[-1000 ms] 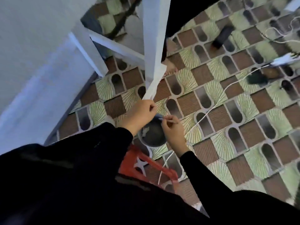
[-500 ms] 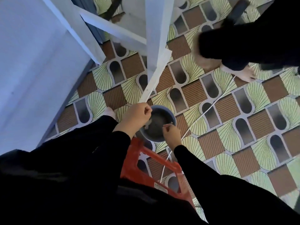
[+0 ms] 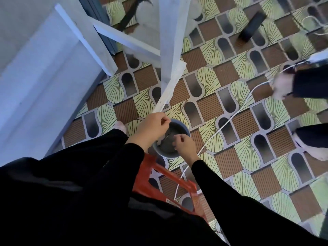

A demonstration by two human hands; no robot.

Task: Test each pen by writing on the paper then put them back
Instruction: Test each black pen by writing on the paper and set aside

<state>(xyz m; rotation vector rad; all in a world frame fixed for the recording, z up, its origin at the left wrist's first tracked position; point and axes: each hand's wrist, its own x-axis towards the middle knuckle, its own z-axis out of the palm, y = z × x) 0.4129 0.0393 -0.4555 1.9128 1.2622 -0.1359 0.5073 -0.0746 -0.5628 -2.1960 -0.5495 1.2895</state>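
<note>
Cup (image 3: 186,130) clamped at its rim by left hand (image 3: 150,129) grip, seemingly steadied to receive thin pen (image 3: 168,136); right hand (image 3: 183,144) curls over it, grip contents indeterminable.

table leg (image 3: 170,41) just beyond cup (image 3: 166,155), open floor (image 3: 230,157) rightward

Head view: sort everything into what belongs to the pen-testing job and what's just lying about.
Job: blue cup; left hand gripping its rim; right hand over it; thin pen inside.
Lying about: red stool; white cable; black object on the floor; white table legs.
</note>
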